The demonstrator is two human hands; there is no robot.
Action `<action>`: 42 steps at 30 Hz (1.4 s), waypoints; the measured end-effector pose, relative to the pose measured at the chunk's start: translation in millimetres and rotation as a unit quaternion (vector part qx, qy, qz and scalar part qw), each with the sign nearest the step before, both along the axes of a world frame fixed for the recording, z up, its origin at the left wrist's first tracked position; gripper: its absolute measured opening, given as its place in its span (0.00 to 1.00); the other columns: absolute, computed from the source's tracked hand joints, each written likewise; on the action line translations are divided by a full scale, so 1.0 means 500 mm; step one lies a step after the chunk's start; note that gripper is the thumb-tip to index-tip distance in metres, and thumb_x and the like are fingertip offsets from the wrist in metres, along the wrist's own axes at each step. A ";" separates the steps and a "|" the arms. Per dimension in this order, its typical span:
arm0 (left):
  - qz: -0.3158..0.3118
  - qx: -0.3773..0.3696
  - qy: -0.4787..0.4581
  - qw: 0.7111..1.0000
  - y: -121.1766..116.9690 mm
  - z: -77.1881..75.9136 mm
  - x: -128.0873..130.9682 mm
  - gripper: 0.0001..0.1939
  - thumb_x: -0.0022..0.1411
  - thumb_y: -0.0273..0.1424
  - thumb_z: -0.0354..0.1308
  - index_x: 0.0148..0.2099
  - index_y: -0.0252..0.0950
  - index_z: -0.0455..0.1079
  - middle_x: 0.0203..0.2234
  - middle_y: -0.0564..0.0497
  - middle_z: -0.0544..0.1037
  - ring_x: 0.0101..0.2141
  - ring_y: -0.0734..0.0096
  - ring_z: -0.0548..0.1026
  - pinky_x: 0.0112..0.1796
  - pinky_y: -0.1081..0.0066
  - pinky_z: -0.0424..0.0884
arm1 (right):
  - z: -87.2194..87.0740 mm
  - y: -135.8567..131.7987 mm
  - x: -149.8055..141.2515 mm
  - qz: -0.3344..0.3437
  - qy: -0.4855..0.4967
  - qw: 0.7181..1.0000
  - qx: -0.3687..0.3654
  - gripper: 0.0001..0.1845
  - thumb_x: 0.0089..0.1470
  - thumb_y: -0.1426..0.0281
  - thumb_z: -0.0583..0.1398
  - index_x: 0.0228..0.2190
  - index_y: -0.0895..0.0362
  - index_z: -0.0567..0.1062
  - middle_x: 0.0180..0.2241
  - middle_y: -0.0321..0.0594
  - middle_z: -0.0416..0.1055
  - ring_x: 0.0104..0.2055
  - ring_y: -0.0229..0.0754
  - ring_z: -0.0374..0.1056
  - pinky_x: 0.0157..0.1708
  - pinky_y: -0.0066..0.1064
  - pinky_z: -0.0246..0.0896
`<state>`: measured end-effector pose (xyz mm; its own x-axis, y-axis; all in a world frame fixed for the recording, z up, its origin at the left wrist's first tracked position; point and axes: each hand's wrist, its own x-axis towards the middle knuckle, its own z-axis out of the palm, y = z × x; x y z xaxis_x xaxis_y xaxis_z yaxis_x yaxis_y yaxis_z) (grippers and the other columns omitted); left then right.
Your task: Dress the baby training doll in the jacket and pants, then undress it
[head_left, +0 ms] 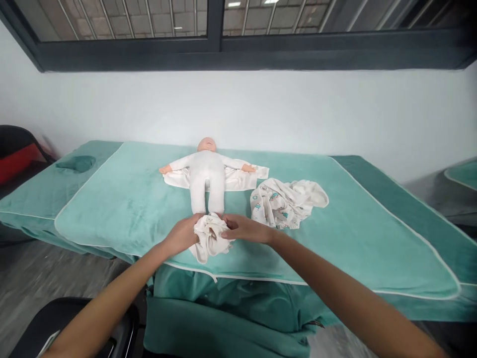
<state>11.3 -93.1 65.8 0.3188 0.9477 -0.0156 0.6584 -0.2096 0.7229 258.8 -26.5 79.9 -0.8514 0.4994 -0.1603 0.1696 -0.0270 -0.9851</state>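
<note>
A baby doll (pixel 207 171) in a white suit lies on its back on the teal bed (pixel 122 209), arms spread, head toward the wall. A white garment (pixel 238 180) lies spread under its torso. At the doll's feet both my hands grip a bunched cream cloth (pixel 208 237). My left hand (pixel 183 234) is closed on the cloth's left side. My right hand (pixel 244 228) is closed on its right side, fingers curled into the fabric. The doll's feet are hidden behind the cloth.
A crumpled white patterned cloth (pixel 285 201) lies to the right of the doll. A small teal pillow (pixel 76 163) sits at the bed's far left. A black chair (pixel 59 318) stands at the lower left; a white wall is behind the bed.
</note>
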 end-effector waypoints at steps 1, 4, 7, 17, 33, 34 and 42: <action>-0.020 -0.038 -0.042 0.998 0.001 0.015 -0.009 0.26 0.61 0.34 0.61 0.62 0.41 0.69 0.54 0.47 0.80 0.52 0.52 0.79 0.50 0.61 0.74 | 0.010 0.001 0.004 0.018 0.006 1.000 -0.008 0.25 0.52 0.51 0.69 0.43 0.56 0.76 0.40 0.39 0.77 0.42 0.45 0.72 0.40 0.34 0.67; -0.095 -0.147 -0.137 0.975 0.012 0.079 -0.039 0.29 0.55 0.37 0.68 0.59 0.39 0.71 0.57 0.45 0.78 0.55 0.51 0.76 0.53 0.61 0.73 | 0.055 0.006 0.007 0.054 -0.007 0.998 0.013 0.22 0.53 0.51 0.68 0.39 0.56 0.78 0.36 0.37 0.76 0.37 0.43 0.71 0.37 0.33 0.66; -0.122 -0.201 -0.178 0.956 0.027 0.153 -0.055 0.35 0.51 0.35 0.71 0.61 0.40 0.70 0.57 0.44 0.77 0.55 0.49 0.76 0.51 0.59 0.75 | 0.114 0.014 -0.003 0.028 -0.016 0.998 0.056 0.20 0.52 0.52 0.68 0.34 0.56 0.78 0.31 0.34 0.73 0.32 0.41 0.69 0.33 0.32 0.63; -0.276 -0.308 0.009 0.910 0.071 0.399 -0.046 0.25 0.39 0.30 0.78 0.44 0.38 0.80 0.40 0.50 0.85 0.42 0.53 0.82 0.40 0.66 0.78 | 0.310 0.061 -0.031 0.068 0.010 0.988 0.139 0.18 0.52 0.56 0.70 0.33 0.57 0.74 0.30 0.32 0.70 0.31 0.35 0.64 0.30 0.26 0.57; -0.210 -0.203 -0.048 0.955 0.067 0.457 -0.040 0.22 0.43 0.42 0.75 0.39 0.38 0.79 0.33 0.47 0.82 0.41 0.51 0.80 0.41 0.59 0.77 | 0.413 0.032 -0.056 0.074 -0.012 0.967 0.244 0.19 0.51 0.54 0.71 0.28 0.57 0.75 0.29 0.34 0.67 0.36 0.39 0.68 0.35 0.28 0.63; -0.190 -0.183 -0.055 0.963 0.069 0.456 -0.042 0.22 0.44 0.44 0.74 0.39 0.37 0.79 0.33 0.46 0.81 0.40 0.51 0.80 0.40 0.59 0.77 | 0.412 0.029 -0.058 0.070 -0.002 0.968 0.240 0.18 0.52 0.55 0.70 0.29 0.57 0.75 0.29 0.34 0.67 0.36 0.38 0.68 0.34 0.28 0.63; -0.044 0.079 0.128 0.988 0.094 0.436 -0.048 0.15 0.53 0.42 0.68 0.34 0.36 0.73 0.27 0.53 0.71 0.34 0.65 0.73 0.35 0.69 0.69 | 0.400 0.056 -0.069 -0.014 -0.044 0.930 0.366 0.16 0.47 0.61 0.72 0.30 0.56 0.74 0.31 0.33 0.65 0.39 0.40 0.66 0.35 0.27 0.59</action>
